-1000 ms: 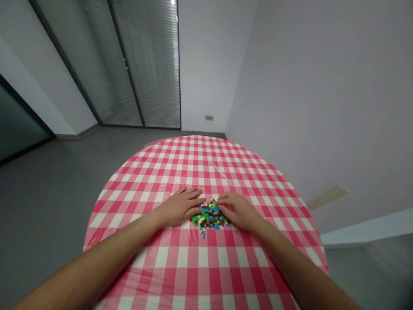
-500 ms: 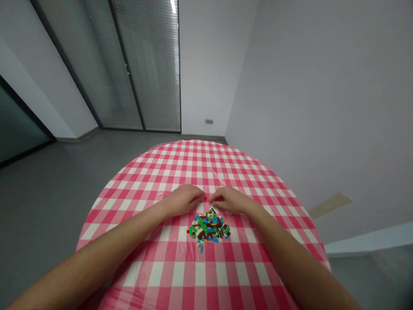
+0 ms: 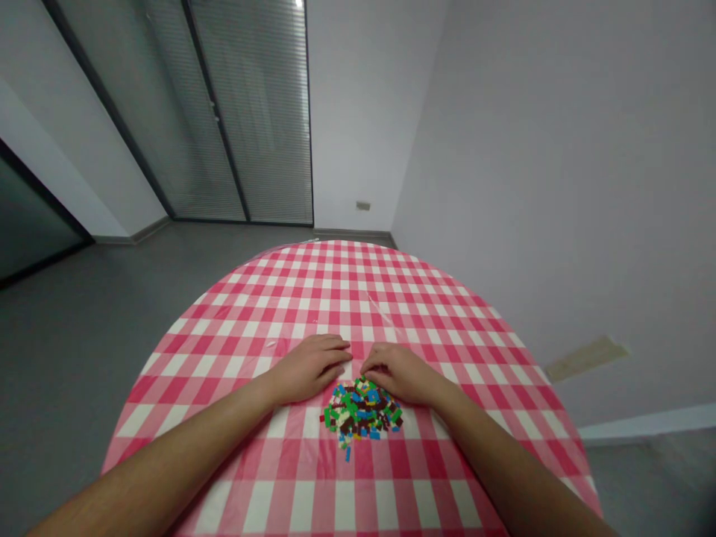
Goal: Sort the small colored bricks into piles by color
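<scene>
I see the left grip and right grip half-curled, seemingly empty, just beside a heap of tiny plastic bricks, light, stiff pieces best pinched singly from the edge.

The cover on the desk is a tablecloth of thin, glossy plastic rather than woven cloth, with pale sheen and faint creases across its pink-and-white checks. On top of the desk lie small bricks of smooth, hard-looking plastic, with a slight shine. Left of the desk, the grey floor looks smooth and matt. Right of the desk, the painted wall has a flat, matt finish. Beyond the desk, glass panels look smooth and reflective, set in dark frames whose material is hard to tell.
</scene>
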A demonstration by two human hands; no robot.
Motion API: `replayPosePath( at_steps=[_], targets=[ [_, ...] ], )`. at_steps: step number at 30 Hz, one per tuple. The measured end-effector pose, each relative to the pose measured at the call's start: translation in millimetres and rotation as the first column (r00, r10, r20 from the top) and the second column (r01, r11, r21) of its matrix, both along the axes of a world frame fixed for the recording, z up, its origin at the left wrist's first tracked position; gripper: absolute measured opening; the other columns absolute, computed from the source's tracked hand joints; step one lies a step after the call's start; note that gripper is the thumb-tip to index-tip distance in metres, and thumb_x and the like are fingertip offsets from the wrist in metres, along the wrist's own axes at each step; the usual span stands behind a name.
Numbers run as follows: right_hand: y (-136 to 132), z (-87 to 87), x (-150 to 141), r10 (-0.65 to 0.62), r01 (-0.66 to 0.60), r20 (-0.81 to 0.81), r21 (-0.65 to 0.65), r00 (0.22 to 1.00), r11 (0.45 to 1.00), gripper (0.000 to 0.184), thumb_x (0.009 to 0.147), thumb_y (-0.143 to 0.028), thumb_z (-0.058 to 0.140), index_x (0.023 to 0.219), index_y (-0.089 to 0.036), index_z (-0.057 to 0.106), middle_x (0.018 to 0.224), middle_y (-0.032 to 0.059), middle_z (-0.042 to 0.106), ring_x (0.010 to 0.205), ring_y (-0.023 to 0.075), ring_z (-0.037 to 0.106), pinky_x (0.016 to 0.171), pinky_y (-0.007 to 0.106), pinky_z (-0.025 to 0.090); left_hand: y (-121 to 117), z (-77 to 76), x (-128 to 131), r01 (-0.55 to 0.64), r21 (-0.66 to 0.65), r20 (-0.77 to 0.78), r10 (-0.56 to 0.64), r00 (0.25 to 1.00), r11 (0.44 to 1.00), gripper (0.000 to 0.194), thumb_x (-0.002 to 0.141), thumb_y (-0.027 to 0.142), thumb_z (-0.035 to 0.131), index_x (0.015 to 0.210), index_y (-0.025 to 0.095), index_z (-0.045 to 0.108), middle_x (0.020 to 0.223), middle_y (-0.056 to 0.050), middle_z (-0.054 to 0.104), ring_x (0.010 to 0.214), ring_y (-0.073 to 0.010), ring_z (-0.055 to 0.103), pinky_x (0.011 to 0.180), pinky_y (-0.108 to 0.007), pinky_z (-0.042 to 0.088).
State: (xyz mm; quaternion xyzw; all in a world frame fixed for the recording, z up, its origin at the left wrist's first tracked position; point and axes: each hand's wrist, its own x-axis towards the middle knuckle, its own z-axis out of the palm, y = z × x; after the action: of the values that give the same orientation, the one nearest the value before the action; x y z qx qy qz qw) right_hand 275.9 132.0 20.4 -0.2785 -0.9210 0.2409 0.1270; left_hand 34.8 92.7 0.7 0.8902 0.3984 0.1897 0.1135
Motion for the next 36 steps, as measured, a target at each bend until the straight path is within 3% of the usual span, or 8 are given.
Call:
replayPosePath(
  at_steps=[10, 18, 24, 28, 32, 36],
  targets=[
    [-4.1, -6.0, -2.0, -0.008, 0.008, 0.002, 0.024, 1.0, 1.0, 0.015, 0.093, -0.016, 0.052, 0.084, -0.018, 0.064, 0.086, 0.005, 0.062, 0.079, 0.0173, 0.057, 0.072, 0.03, 0.045, -0.5, 2.3, 1.2, 0.004, -0.01, 0.021, -0.004, 1.0, 1.0, 0.027, 0.098, 0.024, 0.05, 0.122, 0.026, 0.063, 0.133, -0.006, 0.061, 0.122, -0.0238, 0.056, 0.104, -0.042, 0.042],
    [-5.1, 1.0, -6.6, -0.188, 0.15, -0.173, -0.213, 0.967, 0.965, 0.014, 0.092, -0.02, 0.053, 0.083, -0.018, 0.063, 0.075, 0.0015, 0.064, 0.067, 0.0146, 0.056, 0.062, 0.027, 0.042, 0.2, 2.6, 1.3, 0.012, -0.012, 0.044, -0.011, 0.999, 1.0, 0.026, 0.097, 0.023, 0.051, 0.119, 0.026, 0.064, 0.13, -0.007, 0.062, 0.119, -0.0244, 0.056, 0.102, -0.043, 0.043],
    [-9.2, -6.5, -14.5, -0.314, 0.155, -0.382, -0.393, 0.869, 0.906, 0.007, 0.084, -0.021, 0.062, 0.09, -0.019, 0.062, 0.078, 0.0014, 0.065, 0.067, 0.0143, 0.059, 0.061, 0.027, 0.047, -1.5, 1.2, 4.8, -0.034, -0.046, 0.162, 0.041, 0.986, 0.998, 0.018, 0.095, 0.023, 0.056, 0.109, 0.025, 0.067, 0.117, -0.005, 0.067, 0.111, -0.0221, 0.059, 0.098, -0.041, 0.045],
    [-11.0, -14.0, -16.4, -0.313, 0.161, -0.4, -0.368, 0.861, 0.916, 0.006, 0.084, -0.02, 0.063, 0.088, -0.02, 0.059, 0.076, -0.0003, 0.062, 0.066, 0.0134, 0.056, 0.06, 0.026, 0.045, -4.8, 2.1, 10.2, -0.08, -0.041, 0.265, 0.088, 0.96, 0.996, 0.012, 0.094, 0.027, 0.058, 0.101, 0.024, 0.067, 0.1, -0.004, 0.07, 0.099, -0.0211, 0.061, 0.092, -0.04, 0.047],
    [-12.6, -15.4, -18.1, -0.306, 0.191, -0.374, -0.314, 0.876, 0.93, 0.006, 0.083, -0.018, 0.064, 0.086, -0.02, 0.059, 0.075, -0.0008, 0.061, 0.064, 0.013, 0.054, 0.058, 0.025, 0.044, -7.1, 0.6, 13.8, -0.106, 0.0, 0.289, 0.101, 0.952, 0.994, 0.013, 0.094, 0.033, 0.06, 0.093, 0.023, 0.068, 0.092, -0.004, 0.069, 0.092, -0.0212, 0.061, 0.086, -0.039, 0.047],
    [-13.5, -14.9, -20.4, -0.323, 0.212, -0.382, -0.304, 0.866, 0.929, 0.007, 0.081, -0.017, 0.065, 0.083, -0.02, 0.059, 0.072, -0.001, 0.061, 0.062, 0.013, 0.054, 0.057, 0.024, 0.043, -7.6, -0.3, 14.7, -0.123, 0.018, 0.296, 0.112, 0.949, 0.992, 0.01, 0.093, 0.029, 0.061, 0.088, 0.023, 0.068, 0.087, -0.003, 0.069, 0.088, -0.0208, 0.061, 0.085, -0.038, 0.046]
  ],
)
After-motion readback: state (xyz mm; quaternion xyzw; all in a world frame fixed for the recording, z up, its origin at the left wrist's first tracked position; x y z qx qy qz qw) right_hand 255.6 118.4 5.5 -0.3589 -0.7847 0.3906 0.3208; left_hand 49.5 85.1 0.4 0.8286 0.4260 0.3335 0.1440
